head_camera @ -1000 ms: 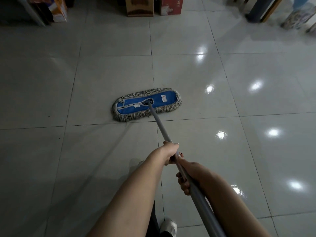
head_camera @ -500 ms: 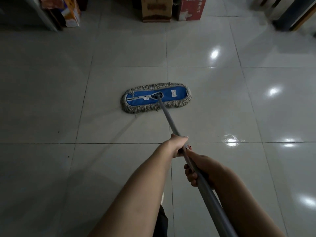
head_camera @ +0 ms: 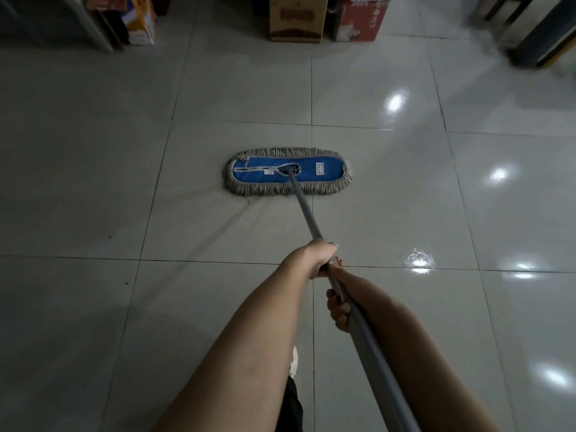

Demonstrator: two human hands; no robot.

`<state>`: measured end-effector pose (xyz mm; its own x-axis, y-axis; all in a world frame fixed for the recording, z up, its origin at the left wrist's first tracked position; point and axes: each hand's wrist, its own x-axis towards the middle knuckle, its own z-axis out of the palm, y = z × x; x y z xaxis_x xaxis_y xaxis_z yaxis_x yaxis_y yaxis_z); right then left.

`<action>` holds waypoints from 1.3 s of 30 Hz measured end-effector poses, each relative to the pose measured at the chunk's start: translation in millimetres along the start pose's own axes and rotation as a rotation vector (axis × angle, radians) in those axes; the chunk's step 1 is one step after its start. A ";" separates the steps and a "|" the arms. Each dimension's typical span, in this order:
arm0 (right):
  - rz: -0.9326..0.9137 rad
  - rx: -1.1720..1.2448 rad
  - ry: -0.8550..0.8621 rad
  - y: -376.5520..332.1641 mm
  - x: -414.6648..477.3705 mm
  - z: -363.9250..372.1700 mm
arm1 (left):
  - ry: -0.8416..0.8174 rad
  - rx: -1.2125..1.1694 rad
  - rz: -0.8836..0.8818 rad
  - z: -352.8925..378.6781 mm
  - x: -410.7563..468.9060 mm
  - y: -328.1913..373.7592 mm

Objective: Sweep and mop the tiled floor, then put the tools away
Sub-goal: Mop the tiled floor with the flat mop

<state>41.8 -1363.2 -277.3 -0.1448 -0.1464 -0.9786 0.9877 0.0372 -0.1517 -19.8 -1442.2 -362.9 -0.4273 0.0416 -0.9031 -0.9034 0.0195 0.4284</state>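
Blue mop head (head_camera: 288, 171), well ahead of the fingers (head_camera: 336, 307), is gliding further up the floor (head_camera: 93, 182) toward the boxes (head_camera: 296, 18). Left hand (head_camera: 314, 257) and right hand (head_camera: 339, 311) are gripping the handle (head_camera: 307, 219), fingers curled round it; mopping is continuing.

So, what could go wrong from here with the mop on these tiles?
1. The mop faces the brown box and the red box ahead; a long push may bump them.
2. The tiled floor shines, perhaps wet, around the shoe; a slip is possible.
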 end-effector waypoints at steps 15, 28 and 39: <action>0.036 -0.115 -0.019 158.6 -46.8 -56.0 | 0.013 -0.066 -0.086 64.1 -88.8 -141.2; 0.085 -0.328 -0.040 305.3 -95.4 -127.4 | 0.012 -0.216 -0.087 142.5 -158.3 -289.8; 0.078 -0.355 -0.006 281.6 -99.2 -108.5 | 0.015 -0.208 -0.070 127.3 -167.0 -266.4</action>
<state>328.0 -1230.9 -238.1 -0.0688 -0.1350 -0.9885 0.9136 0.3896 -0.1168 296.7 -1327.1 -322.4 -0.3623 0.0324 -0.9315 -0.9180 -0.1852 0.3506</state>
